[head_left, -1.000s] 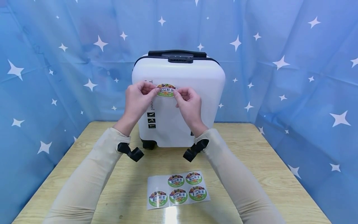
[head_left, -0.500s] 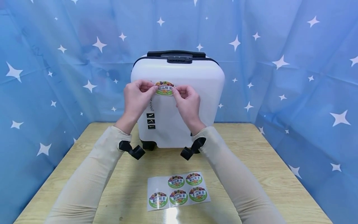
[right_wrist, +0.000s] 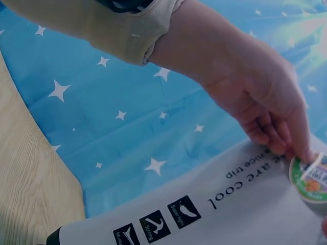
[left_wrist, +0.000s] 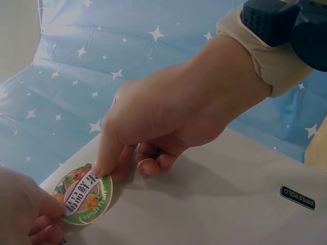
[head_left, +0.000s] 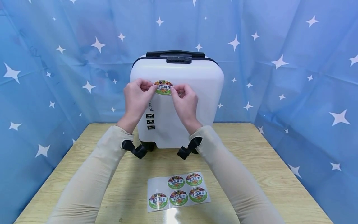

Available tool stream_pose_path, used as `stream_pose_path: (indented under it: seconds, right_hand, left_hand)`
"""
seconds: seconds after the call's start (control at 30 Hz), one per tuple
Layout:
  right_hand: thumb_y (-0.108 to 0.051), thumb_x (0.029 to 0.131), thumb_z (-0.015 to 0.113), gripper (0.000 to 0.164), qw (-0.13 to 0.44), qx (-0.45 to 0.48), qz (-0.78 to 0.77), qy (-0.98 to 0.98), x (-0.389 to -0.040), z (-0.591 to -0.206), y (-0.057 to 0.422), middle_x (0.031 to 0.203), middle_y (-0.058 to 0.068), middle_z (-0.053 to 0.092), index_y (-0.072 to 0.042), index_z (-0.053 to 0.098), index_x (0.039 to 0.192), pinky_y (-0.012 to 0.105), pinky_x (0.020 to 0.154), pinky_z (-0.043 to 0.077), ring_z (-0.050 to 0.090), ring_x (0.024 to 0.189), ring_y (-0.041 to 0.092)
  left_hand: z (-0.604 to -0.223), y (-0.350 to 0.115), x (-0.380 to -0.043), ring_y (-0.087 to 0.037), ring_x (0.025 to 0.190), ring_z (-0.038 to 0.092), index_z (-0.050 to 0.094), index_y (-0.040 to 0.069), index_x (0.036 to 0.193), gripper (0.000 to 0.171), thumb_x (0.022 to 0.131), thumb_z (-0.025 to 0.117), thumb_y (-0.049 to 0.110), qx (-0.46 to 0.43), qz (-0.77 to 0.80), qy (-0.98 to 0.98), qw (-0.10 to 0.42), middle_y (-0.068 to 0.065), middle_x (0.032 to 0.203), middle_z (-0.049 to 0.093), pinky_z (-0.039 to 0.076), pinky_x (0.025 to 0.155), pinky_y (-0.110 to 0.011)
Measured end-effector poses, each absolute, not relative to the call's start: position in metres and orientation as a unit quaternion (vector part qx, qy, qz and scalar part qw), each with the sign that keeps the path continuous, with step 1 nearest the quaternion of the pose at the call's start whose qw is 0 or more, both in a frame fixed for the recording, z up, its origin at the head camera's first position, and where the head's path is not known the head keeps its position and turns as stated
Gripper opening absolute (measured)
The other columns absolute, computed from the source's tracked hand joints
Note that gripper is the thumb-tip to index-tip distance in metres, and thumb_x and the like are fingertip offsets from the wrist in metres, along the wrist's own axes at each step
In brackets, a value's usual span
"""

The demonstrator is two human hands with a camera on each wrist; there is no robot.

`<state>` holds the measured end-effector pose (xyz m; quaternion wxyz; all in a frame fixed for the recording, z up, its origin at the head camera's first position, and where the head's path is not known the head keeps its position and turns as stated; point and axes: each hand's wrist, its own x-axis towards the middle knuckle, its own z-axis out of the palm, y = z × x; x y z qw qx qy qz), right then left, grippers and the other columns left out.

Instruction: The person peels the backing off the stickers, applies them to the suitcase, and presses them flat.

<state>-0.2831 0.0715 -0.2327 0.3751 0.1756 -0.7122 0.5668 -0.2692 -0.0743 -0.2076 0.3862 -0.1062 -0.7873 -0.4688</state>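
In the head view, an oval fruit sticker (head_left: pixel 163 87) with a green lower edge is held at the upper front of a white suitcase (head_left: pixel 181 124). My left hand (head_left: pixel 137 98) pinches its left edge between thumb and finger. At the opposite edge, my right hand (head_left: pixel 185 102) pinches it likewise. In the left wrist view, the right hand (left_wrist: pixel 168 109) has its thumb on the sticker (left_wrist: pixel 84 196), which lies against or very near the suitcase. The left hand (right_wrist: pixel 260 92) appears in the right wrist view beside printed lettering. Whether the sticker's back adheres is hidden.
A backing sheet (head_left: pixel 156 184) with several more fruit stickers lies on the wooden table (head_left: pixel 240 155) in front of the suitcase. The suitcase stands upright with its black handle (head_left: pixel 175 54) on top. A blue star-patterned curtain (head_left: pixel 84 56) surrounds the table.
Both hands have shifted the sticker slightly up and left, still pinching it at its two edges. The view has drifted a little; the backing sheet stays in place.
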Motion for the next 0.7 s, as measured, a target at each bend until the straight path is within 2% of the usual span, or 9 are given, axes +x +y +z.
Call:
stream_pose_path:
  seconds: [0.3,0.7]
  right_hand:
    - [-0.013,0.087,0.065,0.012,0.377,0.143,0.552,-0.73,-0.2815,-0.2292,0.0655,0.077,0.006,0.061,-0.002,0.061,0.084,0.022,0.056,0.043,0.052,0.066,0.015]
    - [-0.014,0.088,0.064,0.012,0.378,0.116,0.507,-0.766,-0.2783,-0.224,0.0638,0.075,0.005,0.06,-0.004,0.06,0.083,0.022,0.055,0.044,0.054,0.067,0.014]
  left_hand:
    - [-0.2058,-0.0719,-0.2683,-0.017,0.068,0.061,0.067,0.0,0.084,0.016,0.083,0.07,0.016,-0.095,-0.453,-0.798,0.387,-0.01,0.078,0.067,0.047,0.058,-0.022]
    - [-0.2066,-0.074,-0.268,-0.019,0.066,0.06,0.063,0.001,0.083,0.02,0.084,0.07,0.02,-0.094,-0.406,-0.817,0.399,-0.011,0.076,0.065,0.048,0.057,-0.029]
